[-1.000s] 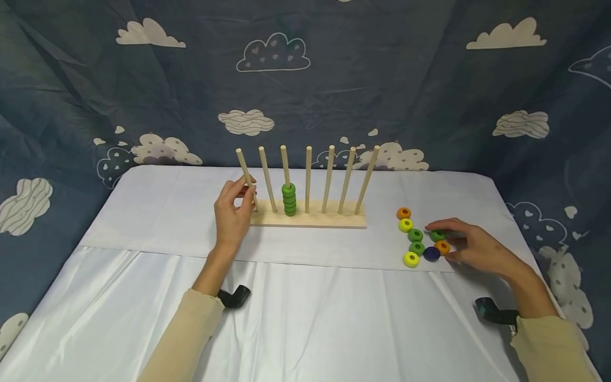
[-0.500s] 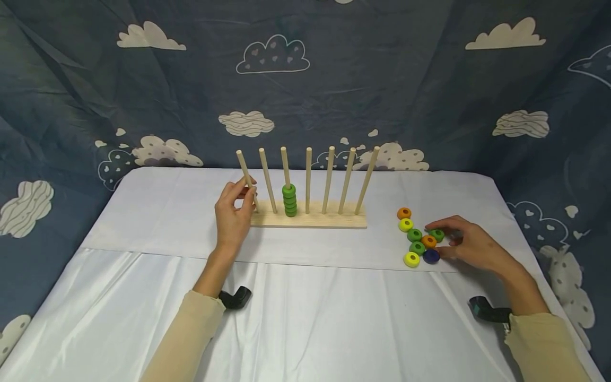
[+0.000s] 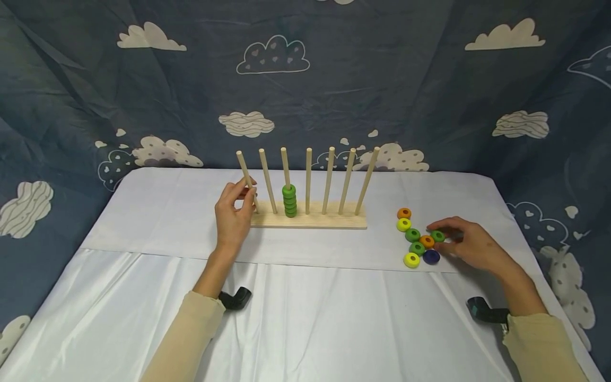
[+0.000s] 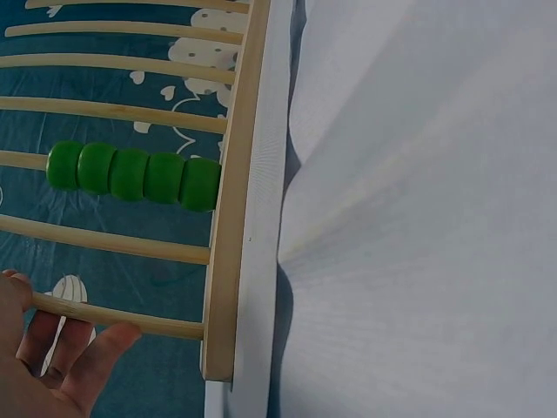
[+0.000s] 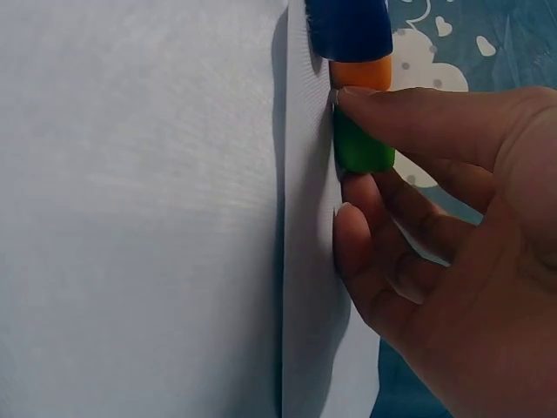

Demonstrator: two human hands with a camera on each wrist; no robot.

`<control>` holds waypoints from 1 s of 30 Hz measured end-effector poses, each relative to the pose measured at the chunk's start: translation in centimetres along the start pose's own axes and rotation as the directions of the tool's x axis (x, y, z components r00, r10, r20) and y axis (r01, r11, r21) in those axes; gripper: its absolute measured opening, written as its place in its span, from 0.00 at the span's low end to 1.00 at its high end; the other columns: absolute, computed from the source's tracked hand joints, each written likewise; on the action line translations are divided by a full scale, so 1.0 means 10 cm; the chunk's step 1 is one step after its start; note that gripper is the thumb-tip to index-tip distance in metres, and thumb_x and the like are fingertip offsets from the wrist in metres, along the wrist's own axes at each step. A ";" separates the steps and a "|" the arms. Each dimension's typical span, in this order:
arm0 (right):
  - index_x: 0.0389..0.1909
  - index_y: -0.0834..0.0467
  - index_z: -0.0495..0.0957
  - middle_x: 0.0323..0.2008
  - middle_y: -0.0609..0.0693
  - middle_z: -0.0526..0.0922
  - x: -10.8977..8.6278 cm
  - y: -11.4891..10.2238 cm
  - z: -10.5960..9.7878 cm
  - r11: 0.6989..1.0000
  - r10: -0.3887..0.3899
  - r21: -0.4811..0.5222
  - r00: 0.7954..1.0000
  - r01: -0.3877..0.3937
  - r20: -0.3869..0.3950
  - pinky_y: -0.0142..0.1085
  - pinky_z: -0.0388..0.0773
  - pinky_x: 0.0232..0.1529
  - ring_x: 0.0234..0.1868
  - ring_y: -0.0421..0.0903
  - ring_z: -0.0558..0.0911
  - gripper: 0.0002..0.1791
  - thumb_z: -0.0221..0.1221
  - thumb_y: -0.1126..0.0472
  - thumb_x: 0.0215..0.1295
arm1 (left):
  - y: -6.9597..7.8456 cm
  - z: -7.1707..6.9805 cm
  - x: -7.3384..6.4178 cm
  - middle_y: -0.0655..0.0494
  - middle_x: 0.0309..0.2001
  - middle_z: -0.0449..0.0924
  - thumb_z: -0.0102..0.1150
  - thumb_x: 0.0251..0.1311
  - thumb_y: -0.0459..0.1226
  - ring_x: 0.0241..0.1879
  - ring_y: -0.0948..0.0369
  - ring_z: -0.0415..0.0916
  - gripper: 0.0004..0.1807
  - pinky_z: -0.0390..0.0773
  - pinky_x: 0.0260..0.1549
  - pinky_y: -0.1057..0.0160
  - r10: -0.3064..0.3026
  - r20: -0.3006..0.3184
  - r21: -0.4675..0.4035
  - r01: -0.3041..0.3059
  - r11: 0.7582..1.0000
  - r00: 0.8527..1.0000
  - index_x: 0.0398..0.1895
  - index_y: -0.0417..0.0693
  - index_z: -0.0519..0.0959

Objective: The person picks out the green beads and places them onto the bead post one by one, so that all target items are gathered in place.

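Left hand (image 3: pixel 232 216) pinches leftmost peg (image 3: pixel 243 167); right hand (image 3: pixel 471 246), fingers curled, pinches green bead (image 3: pixel 437 237). Bead probably light, hard, slightly slippery; grip by rim.

A dark blue cloud-print cloth (image 3: pixel 391 90) hangs behind a white-covered table (image 3: pixel 353 323).

Peg stand (image 3: pixel 310 224): pale wood, no readable lettering or number.
Stacked rings (image 3: pixel 289 201): plain green, no readable mark.
Loose rings (image 3: pixel 431 257): no character legible from where I stand.
Backdrop (image 3: pixel 382 79): printed clouds (image 3: pixel 150 37) and hearts (image 4: pixel 168 92), pictures only, no readable words.
Tablecloth (image 3: pixel 334 318): white, no readable label.
Wrist cameras (image 3: pixel 238 298): black; any marking too small to read.
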State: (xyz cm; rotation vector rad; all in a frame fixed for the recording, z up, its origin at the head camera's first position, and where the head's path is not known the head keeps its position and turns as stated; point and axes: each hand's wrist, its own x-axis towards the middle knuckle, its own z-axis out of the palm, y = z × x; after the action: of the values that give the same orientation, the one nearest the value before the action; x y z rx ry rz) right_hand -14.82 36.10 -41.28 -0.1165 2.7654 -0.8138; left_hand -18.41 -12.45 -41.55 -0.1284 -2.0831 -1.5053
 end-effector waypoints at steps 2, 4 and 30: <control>0.67 0.65 0.73 0.66 0.71 0.73 0.00 0.00 0.00 1.000 0.006 -0.002 1.000 -0.006 -0.009 0.69 0.74 0.67 0.63 0.69 0.73 0.29 0.67 0.64 0.67 | -0.01 -0.01 0.00 0.36 0.39 0.77 0.62 0.71 0.29 0.39 0.71 0.77 0.10 0.84 0.28 0.82 -0.002 0.006 -0.002 0.002 1.000 1.000 0.51 0.39 0.86; 0.68 0.65 0.73 0.65 0.71 0.74 0.00 0.00 0.00 1.000 0.010 0.001 1.000 -0.010 -0.025 0.68 0.76 0.66 0.62 0.69 0.74 0.29 0.67 0.64 0.67 | -0.02 -0.02 0.00 0.39 0.38 0.77 0.63 0.71 0.30 0.39 0.68 0.78 0.09 0.86 0.28 0.78 0.002 0.013 -0.012 -0.002 1.000 1.000 0.51 0.41 0.87; 0.66 0.60 0.75 0.63 0.65 0.77 0.00 -0.20 -0.01 0.993 -0.043 0.087 0.942 0.076 -0.332 0.07 0.67 0.37 0.52 0.52 0.79 0.26 0.68 0.60 0.70 | -0.06 -0.04 0.01 0.41 0.38 0.77 0.62 0.71 0.31 0.39 0.62 0.80 0.09 0.92 0.27 0.66 0.032 0.027 -0.031 -0.031 0.999 0.999 0.51 0.41 0.86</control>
State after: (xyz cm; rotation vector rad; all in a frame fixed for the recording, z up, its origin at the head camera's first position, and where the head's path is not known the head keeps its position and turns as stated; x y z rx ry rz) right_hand -14.79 34.46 -40.12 -0.0491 3.0365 -1.0722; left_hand -18.62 -13.04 -41.95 -0.1931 -2.0707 -1.5247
